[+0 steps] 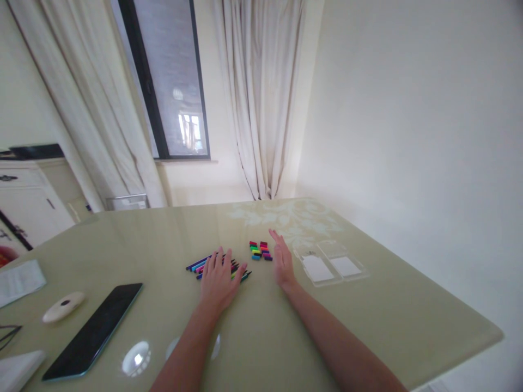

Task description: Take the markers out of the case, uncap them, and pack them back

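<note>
My left hand (217, 280) lies palm down over a bunch of uncapped marker pens (196, 263), its fingers spread across them. Their barrels stick out to the left and some tips to the right; the middle of the bunch is hidden. To the right of the pens, small coloured marker caps (260, 251) lie in two short columns. Beside these caps my right hand (283, 264) rests on its edge with fingers stretched out, holding nothing. Further right, a clear plastic case (339, 281) lies unfolded with white inserts in both halves.
Left on the pale green table (253, 337) lie a black tablet (93, 332), a cream oval device (63, 307) and a pale folded sheet (20, 283). A white object (18, 370) and a dark cable sit at the lower left. A white wall (417, 136) borders the right side.
</note>
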